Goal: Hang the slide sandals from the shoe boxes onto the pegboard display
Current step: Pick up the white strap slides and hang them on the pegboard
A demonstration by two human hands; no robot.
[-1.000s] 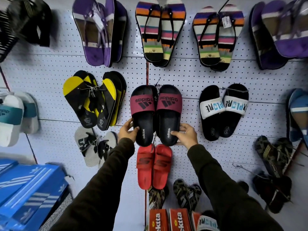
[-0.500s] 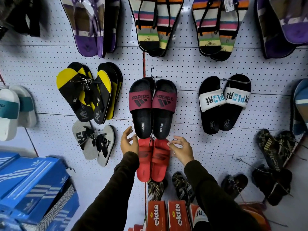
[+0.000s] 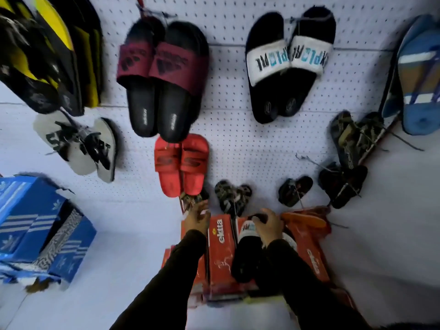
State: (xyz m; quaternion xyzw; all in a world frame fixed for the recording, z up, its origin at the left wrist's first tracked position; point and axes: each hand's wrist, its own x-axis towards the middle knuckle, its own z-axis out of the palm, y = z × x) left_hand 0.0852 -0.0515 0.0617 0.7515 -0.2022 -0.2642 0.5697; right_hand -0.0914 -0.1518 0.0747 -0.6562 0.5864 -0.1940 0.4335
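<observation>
Your right hand (image 3: 267,226) curls its fingers (image 3: 258,219) over the black slide sandal with the white lettered strap (image 3: 247,248) lying in the open red cardboard shoe box (image 3: 312,253), ready to lift it, I judge; your left hand (image 3: 196,219), fingers loosely spread, rests on the neighbouring box, probably steadying it; above your fingertips the white perforated pegboard (image 3: 238,144) waits.

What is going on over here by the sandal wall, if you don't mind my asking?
A person is stocking the pegboard with slides. The maroon-strapped pair already hangs there. Now the right hand grips a black slide with a white strap in the red boxes, while the left hand rests at the box edge.
</observation>
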